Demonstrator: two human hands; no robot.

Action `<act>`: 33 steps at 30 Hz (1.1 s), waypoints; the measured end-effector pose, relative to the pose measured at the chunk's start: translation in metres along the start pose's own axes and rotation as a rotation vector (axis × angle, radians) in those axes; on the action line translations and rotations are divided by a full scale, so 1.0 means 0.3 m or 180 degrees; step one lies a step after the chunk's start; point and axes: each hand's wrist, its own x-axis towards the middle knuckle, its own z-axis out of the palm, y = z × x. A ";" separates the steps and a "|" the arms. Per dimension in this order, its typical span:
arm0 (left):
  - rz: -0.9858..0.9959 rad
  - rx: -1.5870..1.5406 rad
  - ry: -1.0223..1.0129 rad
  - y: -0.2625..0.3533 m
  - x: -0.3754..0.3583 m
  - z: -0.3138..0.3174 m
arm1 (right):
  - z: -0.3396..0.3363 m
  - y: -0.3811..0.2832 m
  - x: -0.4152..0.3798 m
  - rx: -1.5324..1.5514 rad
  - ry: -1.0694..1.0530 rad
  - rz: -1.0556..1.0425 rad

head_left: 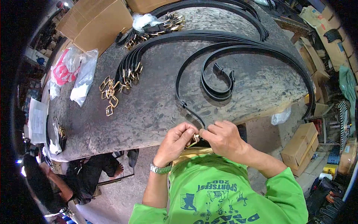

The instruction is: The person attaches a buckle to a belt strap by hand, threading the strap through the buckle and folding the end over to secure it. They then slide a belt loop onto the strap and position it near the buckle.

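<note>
My left hand (176, 141), a metal watch (160, 169) on its wrist, is closed on a gold-coloured belt buckle (194, 139) at the table's near edge. Beside it my right hand (225, 137) is closed, its thumb and fingers pinching the end of a black belt (196, 116) close to the buckle. How strap and buckle join is partly hidden by the fingers. From my hands the belt runs up onto the table. A coiled black strap (218, 96) lies just beyond.
On the worn dark table (156, 112) lie several black belts (179, 36), loose gold buckles (110, 93) and plastic bags (84, 80). A cardboard box (99, 28) stands at the back left, another box (299, 147) on the right. Another person (85, 175) sits at the lower left.
</note>
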 end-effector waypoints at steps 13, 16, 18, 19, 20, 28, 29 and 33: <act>0.0272 0.0274 0.0823 0.018 -0.018 0.033 | 0.031 0.019 -0.011 0.0699 0.0007 0.0548; 0.0069 0.0752 0.1174 -0.017 -0.039 0.012 | 0.022 0.004 0.004 0.1460 0.0441 0.0901; 0.0087 0.0826 0.1225 -0.026 -0.043 0.026 | -0.019 -0.025 0.022 0.2025 0.0117 0.1335; 0.0102 0.0903 0.1269 -0.031 -0.046 0.036 | -0.029 -0.038 0.027 0.2583 -0.0219 0.1776; 0.0104 0.0903 0.1286 -0.037 -0.048 0.047 | -0.016 -0.045 0.027 0.2590 -0.0228 0.1761; 0.0918 -0.0390 0.1385 -0.127 -0.029 0.102 | 0.034 -0.071 0.033 0.4142 -0.0037 0.2057; 0.1049 -0.0407 0.1428 -0.130 -0.028 0.107 | 0.022 -0.071 0.034 0.4134 -0.0058 0.2045; 0.1103 -0.0959 0.1303 -0.125 -0.024 0.134 | -0.013 -0.072 0.044 0.3478 -0.0557 0.2240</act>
